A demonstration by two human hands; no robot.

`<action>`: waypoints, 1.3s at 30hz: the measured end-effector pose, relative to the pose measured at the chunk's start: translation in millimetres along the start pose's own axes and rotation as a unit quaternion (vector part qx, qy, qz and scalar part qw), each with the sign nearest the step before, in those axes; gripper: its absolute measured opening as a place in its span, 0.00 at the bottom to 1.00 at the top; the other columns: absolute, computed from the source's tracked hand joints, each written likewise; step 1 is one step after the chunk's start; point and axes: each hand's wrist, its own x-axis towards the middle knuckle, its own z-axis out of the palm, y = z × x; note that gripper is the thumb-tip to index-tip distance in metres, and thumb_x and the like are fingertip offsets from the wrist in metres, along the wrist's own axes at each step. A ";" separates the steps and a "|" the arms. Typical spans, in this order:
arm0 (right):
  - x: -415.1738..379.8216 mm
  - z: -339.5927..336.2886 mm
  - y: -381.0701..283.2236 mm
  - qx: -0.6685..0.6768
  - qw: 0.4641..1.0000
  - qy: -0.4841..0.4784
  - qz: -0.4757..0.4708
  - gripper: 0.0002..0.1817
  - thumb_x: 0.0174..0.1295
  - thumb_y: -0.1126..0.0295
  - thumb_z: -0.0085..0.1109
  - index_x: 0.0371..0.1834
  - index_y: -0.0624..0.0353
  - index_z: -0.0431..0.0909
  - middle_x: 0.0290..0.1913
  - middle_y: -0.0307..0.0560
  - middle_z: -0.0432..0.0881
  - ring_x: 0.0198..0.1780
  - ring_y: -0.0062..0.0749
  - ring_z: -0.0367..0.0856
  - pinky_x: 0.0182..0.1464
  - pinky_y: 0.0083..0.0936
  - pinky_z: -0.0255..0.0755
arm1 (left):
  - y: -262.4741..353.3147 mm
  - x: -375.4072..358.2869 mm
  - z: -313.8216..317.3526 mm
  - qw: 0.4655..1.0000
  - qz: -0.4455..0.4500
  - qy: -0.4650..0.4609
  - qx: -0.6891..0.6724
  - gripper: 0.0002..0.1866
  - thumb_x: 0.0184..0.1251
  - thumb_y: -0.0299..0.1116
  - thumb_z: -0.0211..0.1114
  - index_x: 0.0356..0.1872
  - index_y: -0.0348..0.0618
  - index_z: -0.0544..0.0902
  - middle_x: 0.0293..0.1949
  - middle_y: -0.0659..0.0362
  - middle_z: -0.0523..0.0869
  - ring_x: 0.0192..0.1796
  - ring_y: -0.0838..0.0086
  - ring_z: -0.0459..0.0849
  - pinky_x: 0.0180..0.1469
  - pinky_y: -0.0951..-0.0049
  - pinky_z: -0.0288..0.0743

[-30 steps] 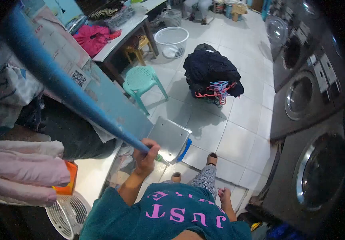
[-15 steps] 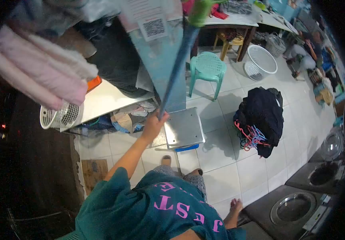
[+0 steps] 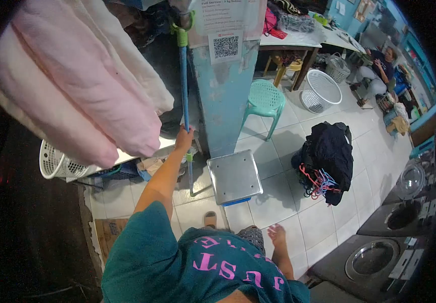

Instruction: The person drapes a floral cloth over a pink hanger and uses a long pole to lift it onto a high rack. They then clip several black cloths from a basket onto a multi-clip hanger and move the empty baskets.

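White tiled floor [image 3: 324, 237] spreads under everything, and pale pink cloth [image 3: 84, 65] hangs large at the upper left, near the left arm. Next in size is the chipped blue pillar [image 3: 226, 108], bearing a printed notice with a QR code [image 3: 225, 46]. Front-loading machines [image 3: 373, 260] line the lower right. A bundle of black clothes [image 3: 331, 151] sits on the tiles, hangers [image 3: 319, 183] poking from its near side. A steel-topped platform [image 3: 234, 178] lies at the pillar's foot; a mint-green plastic stool [image 3: 266, 95] stands behind it.

The blue pole [image 3: 185, 81] runs close to upright, just beside the pillar on its left. The left hand [image 3: 184, 137] has its fingers closed around the shaft, between a green fitting [image 3: 182, 37] well above them and a green collar [image 3: 189, 157] just below. Whether the lower tip [image 3: 192, 194] touches the floor, I cannot tell. The right hand [image 3: 277, 234], slightly blurred, has its fingers loosely parted above the tiles, well apart from the pole.
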 end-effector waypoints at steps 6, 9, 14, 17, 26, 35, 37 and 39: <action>-43.2 8.1 47.4 -0.091 0.996 0.020 0.009 0.16 0.60 0.62 0.47 0.50 0.53 0.63 0.39 0.51 0.76 0.37 0.40 0.77 0.33 0.33 0.73 | -19.4 -23.9 -9.3 0.983 0.007 -0.141 -0.117 0.07 0.60 0.30 0.53 0.39 0.46 0.68 0.23 0.63 0.73 0.23 0.77 0.75 0.27 0.75 0.70; -55.5 -17.4 72.5 -0.067 0.996 0.064 -0.005 0.17 0.61 0.62 0.45 0.51 0.53 0.62 0.39 0.52 0.76 0.35 0.42 0.77 0.31 0.34 0.72 | 12.5 -77.0 -13.5 0.938 0.003 -0.339 -0.064 0.07 0.59 0.30 0.57 0.37 0.45 0.71 0.24 0.65 0.71 0.23 0.81 0.72 0.26 0.78 0.68; -48.8 -40.4 105.9 0.043 0.985 0.142 0.086 0.19 0.60 0.62 0.45 0.53 0.52 0.59 0.40 0.54 0.75 0.35 0.43 0.76 0.33 0.34 0.71 | 39.6 -71.1 29.9 0.962 0.033 -0.273 -0.003 0.16 0.58 0.46 0.58 0.41 0.46 0.74 0.28 0.57 0.78 0.31 0.69 0.78 0.37 0.68 0.71; -46.7 -13.5 93.2 0.003 0.994 0.105 0.042 0.16 0.60 0.63 0.45 0.50 0.52 0.62 0.37 0.51 0.76 0.31 0.40 0.76 0.28 0.31 0.70 | 76.9 -22.6 30.4 0.986 0.084 -0.137 -0.051 0.14 0.61 0.44 0.57 0.38 0.45 0.73 0.19 0.67 0.70 0.21 0.82 0.69 0.24 0.79 0.65; -29.0 47.1 53.5 -0.127 0.989 0.024 -0.066 0.12 0.62 0.64 0.44 0.48 0.53 0.64 0.33 0.46 0.77 0.28 0.31 0.76 0.29 0.27 0.71 | 81.6 -2.7 -7.8 0.967 -0.020 -0.053 -0.250 0.05 0.62 0.34 0.55 0.35 0.47 0.72 0.15 0.71 0.62 0.17 0.87 0.60 0.19 0.84 0.56; -38.3 28.2 70.6 -0.036 0.995 0.070 -0.055 0.13 0.58 0.65 0.48 0.45 0.58 0.66 0.28 0.46 0.78 0.28 0.29 0.76 0.28 0.25 0.70 | 17.3 52.7 11.8 0.978 -0.113 -0.050 -0.166 0.09 0.55 0.37 0.61 0.23 0.44 0.78 0.20 0.65 0.76 0.22 0.77 0.70 0.28 0.76 0.64; -21.0 6.6 84.0 -0.044 0.991 0.069 -0.103 0.18 0.58 0.59 0.52 0.46 0.59 0.66 0.30 0.45 0.77 0.31 0.29 0.77 0.31 0.28 0.71 | -40.0 78.4 22.8 0.984 -0.071 -0.037 -0.161 0.15 0.49 0.44 0.64 0.17 0.42 0.79 0.31 0.58 0.81 0.33 0.70 0.76 0.39 0.71 0.66; -49.4 19.5 64.7 -0.049 0.987 0.121 -0.093 0.19 0.58 0.59 0.51 0.46 0.59 0.66 0.36 0.48 0.77 0.35 0.32 0.77 0.34 0.30 0.71 | -40.7 90.2 19.3 0.977 -0.105 -0.035 -0.180 0.16 0.50 0.44 0.65 0.27 0.41 0.76 0.29 0.59 0.79 0.32 0.69 0.75 0.41 0.67 0.64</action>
